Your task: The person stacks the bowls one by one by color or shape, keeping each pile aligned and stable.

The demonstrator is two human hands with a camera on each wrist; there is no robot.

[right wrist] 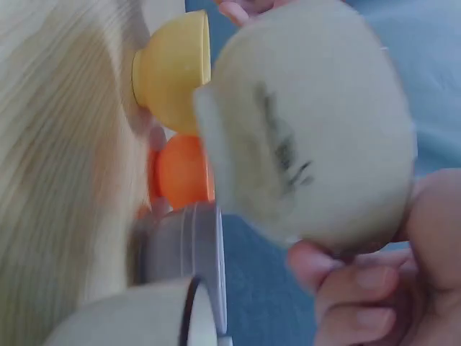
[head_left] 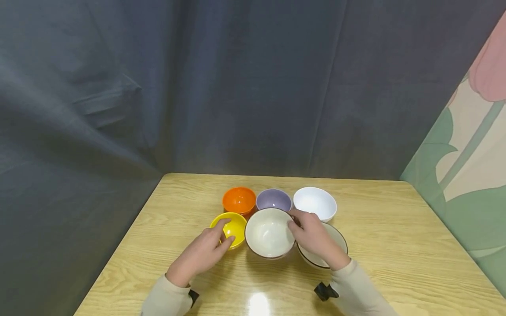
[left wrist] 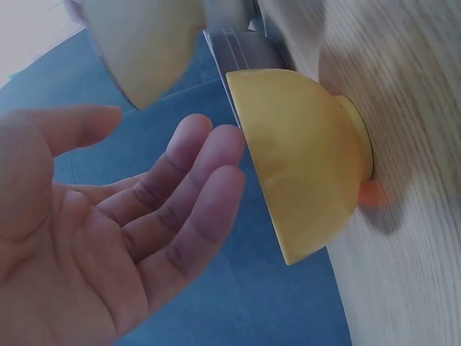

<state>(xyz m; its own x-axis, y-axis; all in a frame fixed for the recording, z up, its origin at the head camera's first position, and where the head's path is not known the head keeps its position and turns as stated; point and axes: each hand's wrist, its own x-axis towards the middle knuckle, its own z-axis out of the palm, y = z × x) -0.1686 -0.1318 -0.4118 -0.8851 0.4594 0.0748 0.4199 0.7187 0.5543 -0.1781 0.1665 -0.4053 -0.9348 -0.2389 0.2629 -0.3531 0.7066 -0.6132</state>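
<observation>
Head view: I've got R hand (head_left: 313,233) pinching the cream bowl (head_left: 269,232) at its right rim, thumb inside, fingers curled under. R wrist cam shows that bowl tilted & lifted clear of the table (head_left: 395,228), w/ a dark mark (right wrist: 281,148) on its outer wall. L hand (head_left: 202,251) is at the yellow bowl (head_left: 238,227), fingers loose & apart, gripping nothing; can't tell if the fingertips touch the rim. Yellow sits upright on the table, just L of the held bowl. The 2nd cream bowl (head_left: 335,242) is on the table, partly hidden by R hand. Back row, L to R: orange bowl (head_left: 239,199), purple bowl (head_left: 273,199), white bowl (head_left: 315,203).
</observation>
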